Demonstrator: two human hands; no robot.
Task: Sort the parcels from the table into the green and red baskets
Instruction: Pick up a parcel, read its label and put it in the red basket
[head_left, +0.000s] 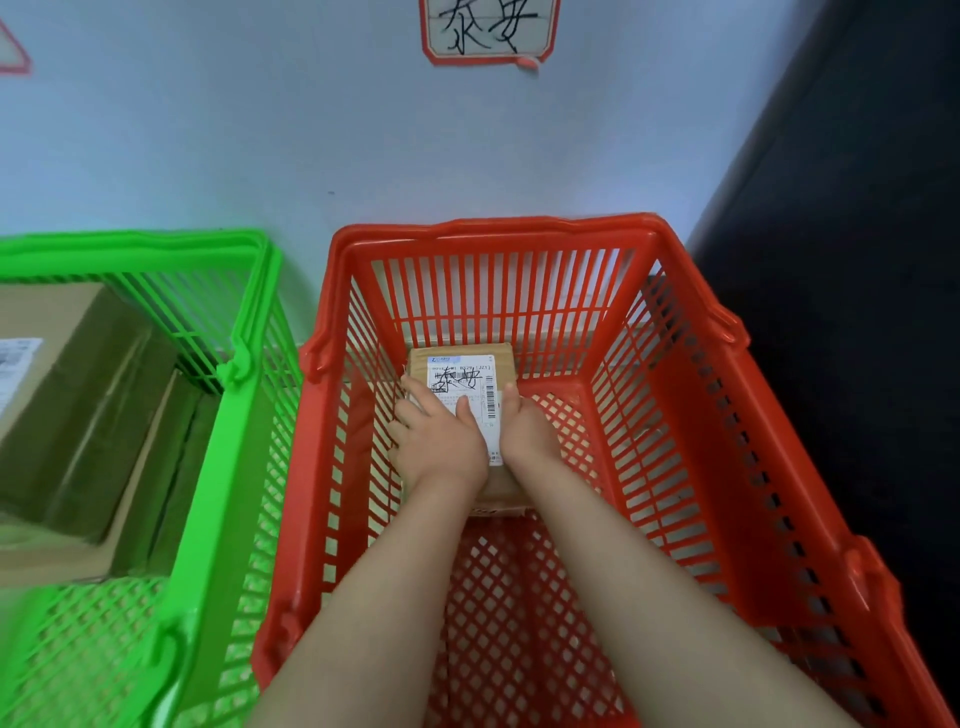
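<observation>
A small brown parcel (464, 370) with a white shipping label sits low inside the red basket (670, 395), near its far wall. My left hand (439, 441) grips the parcel's left side, thumb lying across the label. My right hand (527, 431) grips its right side. Both forearms reach down into the basket. Left of it stands the green basket (228, 467), which holds a large cardboard parcel (78, 415) with a white label.
A red-bordered paper sign (488, 31) with handwritten characters hangs on the pale wall above the red basket. A dark surface (857, 260) fills the right side. The two baskets stand side by side against the wall.
</observation>
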